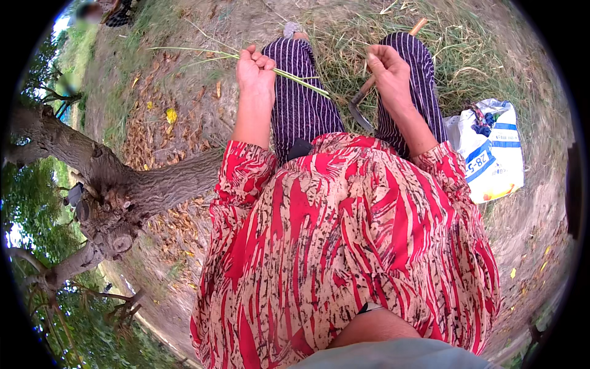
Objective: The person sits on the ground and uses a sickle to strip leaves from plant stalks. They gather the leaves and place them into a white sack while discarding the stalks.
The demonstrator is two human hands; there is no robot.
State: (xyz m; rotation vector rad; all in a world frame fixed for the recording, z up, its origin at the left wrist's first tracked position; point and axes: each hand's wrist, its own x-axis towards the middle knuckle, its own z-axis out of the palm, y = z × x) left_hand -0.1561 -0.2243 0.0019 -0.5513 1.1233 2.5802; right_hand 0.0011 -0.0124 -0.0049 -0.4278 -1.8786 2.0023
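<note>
My left hand (256,69) is closed around several long green grass stalks (302,82), whose cut ends point towards my knees and whose thin tips spread out to the left. Over my other knee, my right hand (389,67) has its thumb and fingertips brought together; whether a thin stem is pinched there cannot be told. A sickle (361,115) with a curved metal blade lies between my legs, below my right hand, its wooden handle partly hidden by my hand and leg. Cut grass (350,69) covers the ground between and beyond my knees.
A white and blue plastic bag (500,152) bearing writing, with dark cloth inside, stands at the right. A forked tree trunk (170,182) rises on the left, with dry leaves (156,104) around it. Part of another person (117,11) shows at the far upper left.
</note>
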